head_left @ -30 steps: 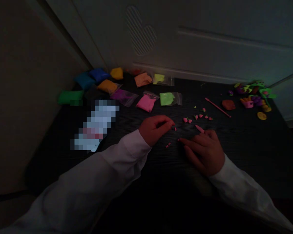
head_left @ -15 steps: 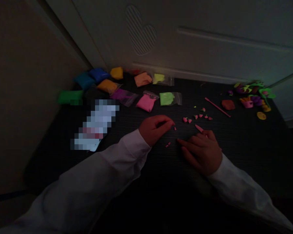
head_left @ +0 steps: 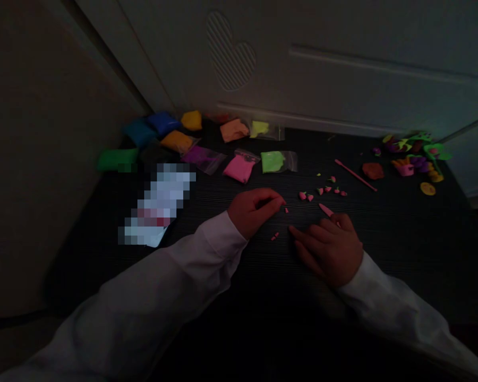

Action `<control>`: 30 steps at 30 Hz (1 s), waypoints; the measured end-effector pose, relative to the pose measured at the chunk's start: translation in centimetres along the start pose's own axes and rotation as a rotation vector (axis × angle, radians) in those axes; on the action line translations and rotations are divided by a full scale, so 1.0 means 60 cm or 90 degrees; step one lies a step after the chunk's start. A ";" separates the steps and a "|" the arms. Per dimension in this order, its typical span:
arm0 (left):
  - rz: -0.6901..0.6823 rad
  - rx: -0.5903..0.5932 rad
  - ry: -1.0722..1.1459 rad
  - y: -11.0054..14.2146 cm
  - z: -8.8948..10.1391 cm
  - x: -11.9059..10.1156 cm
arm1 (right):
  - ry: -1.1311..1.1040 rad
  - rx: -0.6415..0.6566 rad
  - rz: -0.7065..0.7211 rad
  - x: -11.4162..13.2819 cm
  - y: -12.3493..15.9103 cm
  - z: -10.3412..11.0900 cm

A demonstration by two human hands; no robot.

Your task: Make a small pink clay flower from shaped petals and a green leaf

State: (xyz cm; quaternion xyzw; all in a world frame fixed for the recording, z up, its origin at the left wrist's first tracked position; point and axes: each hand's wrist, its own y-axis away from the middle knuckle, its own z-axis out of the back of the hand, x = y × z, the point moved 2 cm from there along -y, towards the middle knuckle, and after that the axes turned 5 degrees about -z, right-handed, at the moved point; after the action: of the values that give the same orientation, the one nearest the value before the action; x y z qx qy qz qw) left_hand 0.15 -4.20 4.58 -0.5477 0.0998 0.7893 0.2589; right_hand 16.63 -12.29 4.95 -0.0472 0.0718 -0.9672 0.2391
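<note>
My left hand [head_left: 257,212] is closed in a pinch, thumb and forefinger together just above the table; whatever may be between the fingertips is too small to make out. Right beside those fingertips lies a tiny pink clay piece [head_left: 286,210]. Two more pink clay bits [head_left: 275,236] rest below, between the hands. My right hand [head_left: 329,248] grips a pink modelling knife [head_left: 325,210], its blade pointing away to the upper left and its handle mostly hidden under the hand. The right forefinger reaches toward the left hand. Past the knife sit several small pink clay strawberries [head_left: 320,191] with green tops.
Bagged clay, such as a pink packet [head_left: 239,167] and a light green packet [head_left: 274,162], lines the back left. A blurred phone-like screen [head_left: 163,201] lies left. At right are a pink stick tool [head_left: 355,175], a reddish-brown clay lump [head_left: 373,171] and colourful clay figures [head_left: 404,167].
Both hands hold nearly the same pose and place. The whole view has shifted very slightly; the clay pieces and knife show no clear movement on the table.
</note>
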 end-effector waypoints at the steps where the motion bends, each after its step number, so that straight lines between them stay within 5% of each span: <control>1: 0.001 0.001 0.001 0.000 0.000 0.000 | 0.004 0.002 0.003 0.000 0.000 0.000; 30: -0.013 0.005 -0.019 0.001 -0.001 -0.002 | -0.054 -0.027 -0.015 -0.008 0.002 0.003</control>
State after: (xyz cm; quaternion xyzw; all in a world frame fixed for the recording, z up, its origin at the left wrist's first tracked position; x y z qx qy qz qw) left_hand 0.21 -4.33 4.68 -0.5357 0.0934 0.7944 0.2705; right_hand 17.15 -12.19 5.05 -0.0944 0.0815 -0.9653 0.2293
